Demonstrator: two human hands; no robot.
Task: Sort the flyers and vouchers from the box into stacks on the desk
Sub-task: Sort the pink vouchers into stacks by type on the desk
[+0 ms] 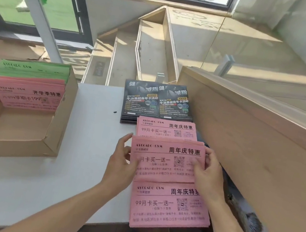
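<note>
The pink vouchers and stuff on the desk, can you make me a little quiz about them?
1. True or false: both hands hold the middle pink voucher bundle.
2. What colour are the papers at the back of the cardboard box: A green, B blue, C yellow?
3. Which stack lies farthest from the person on the white desk?

Key: 1 true: left hand, right hand. 2 A. 3 the black flyers.
</note>
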